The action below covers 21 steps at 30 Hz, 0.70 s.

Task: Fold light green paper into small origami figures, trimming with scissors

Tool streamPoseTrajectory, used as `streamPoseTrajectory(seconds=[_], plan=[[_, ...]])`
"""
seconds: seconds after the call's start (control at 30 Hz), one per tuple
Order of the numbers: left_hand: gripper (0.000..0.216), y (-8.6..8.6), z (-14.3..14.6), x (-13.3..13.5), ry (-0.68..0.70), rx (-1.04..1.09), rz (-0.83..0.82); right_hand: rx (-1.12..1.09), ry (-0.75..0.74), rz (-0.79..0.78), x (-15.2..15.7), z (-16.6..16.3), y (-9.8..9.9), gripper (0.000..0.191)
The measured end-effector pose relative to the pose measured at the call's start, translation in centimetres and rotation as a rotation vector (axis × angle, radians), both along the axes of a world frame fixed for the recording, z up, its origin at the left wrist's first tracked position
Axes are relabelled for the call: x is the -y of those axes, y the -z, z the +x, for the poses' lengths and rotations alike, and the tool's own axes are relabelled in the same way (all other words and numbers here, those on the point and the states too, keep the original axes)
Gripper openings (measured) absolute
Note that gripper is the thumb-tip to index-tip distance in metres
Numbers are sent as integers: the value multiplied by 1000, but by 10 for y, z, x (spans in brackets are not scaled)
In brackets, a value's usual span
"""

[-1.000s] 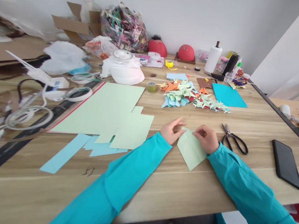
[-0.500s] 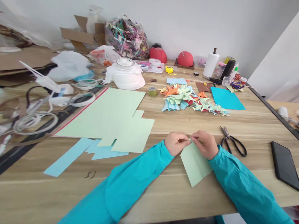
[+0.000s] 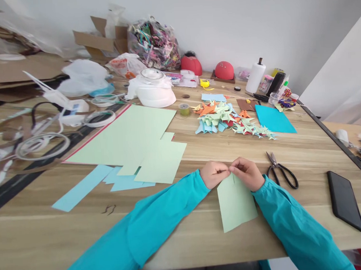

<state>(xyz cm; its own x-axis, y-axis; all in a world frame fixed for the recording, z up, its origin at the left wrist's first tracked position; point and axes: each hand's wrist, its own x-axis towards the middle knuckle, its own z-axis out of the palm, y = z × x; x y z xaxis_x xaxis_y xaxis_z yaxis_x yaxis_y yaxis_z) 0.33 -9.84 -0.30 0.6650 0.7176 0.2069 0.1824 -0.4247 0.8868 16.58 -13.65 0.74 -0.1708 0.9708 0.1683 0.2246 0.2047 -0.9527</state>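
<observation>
A light green sheet of paper [image 3: 237,204] hangs from my pinched fingers near the front of the table, with a short crease or slit line near its top. My left hand [image 3: 214,174] pinches its upper edge from the left. Close against it, my right hand [image 3: 248,173] grips the same edge between thumb and fingers. The fingertips of both hands nearly meet and hide the top of the sheet. To the right of my right hand lies a pair of scissors [image 3: 281,171] with black handles, its blades slightly apart.
Larger green sheets [image 3: 129,141] and blue strips [image 3: 80,189] lie to the left. Behind my hands sits a heap of folded paper shapes [image 3: 219,119], beside a turquoise sheet [image 3: 275,118] and a spool [image 3: 184,109]. A black phone [image 3: 345,201] rests at the right.
The green sheet has turned slightly, and its lower edge now faces me more squarely. Both hands remain pinched at its top, with only a small shift of the fingers.
</observation>
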Motion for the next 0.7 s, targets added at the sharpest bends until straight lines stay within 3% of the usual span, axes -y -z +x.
streamPoseTrajectory(seconds=[0.27,0.5,0.63,0.7], plan=[[32,-14,-1,1,-31,5,-209,-16,59,-16,1,-1,1,30],[19,-8,-5,-5,-93,15,-410,-152,274,-59,-11,15,5,31],[17,-9,-11,-8,-132,57,-437,-242,423,-59,-18,28,9,29],[18,-11,-12,-8,-184,111,-395,-224,419,-63,-18,28,8,31]])
